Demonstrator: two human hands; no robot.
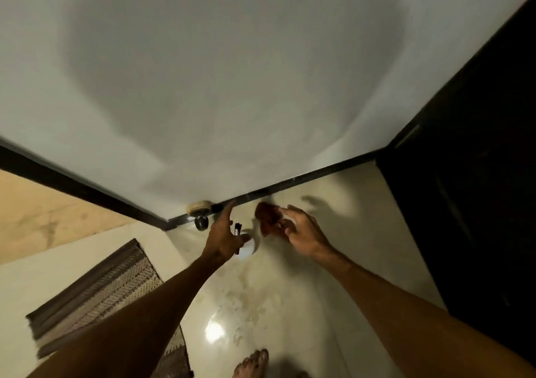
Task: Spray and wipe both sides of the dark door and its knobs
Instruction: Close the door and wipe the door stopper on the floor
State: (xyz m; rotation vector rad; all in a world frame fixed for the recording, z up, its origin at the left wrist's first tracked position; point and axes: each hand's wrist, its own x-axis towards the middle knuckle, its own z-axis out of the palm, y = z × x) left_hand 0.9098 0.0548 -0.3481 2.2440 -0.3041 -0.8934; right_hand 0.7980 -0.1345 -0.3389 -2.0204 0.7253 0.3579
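The dark door point(478, 174) stands along the right edge; its knobs are out of view. A white spray bottle point(247, 250) with a black nozzle stands on the pale floor near the wall corner. My left hand point(224, 237) hovers over it with the fingers stretched out, the index pointing at the skirting. A reddish-brown cloth point(267, 221), blurred, lies just right of the bottle. My right hand point(303, 232) is spread beside the cloth, its fingertips at the cloth's edge.
A round door stop point(200, 215) sits at the black skirting point(304, 177) in the corner. A woven brown mat point(95, 284) lies on the floor at left. My bare foot point(252, 363) is at the bottom. The floor shows wet smears.
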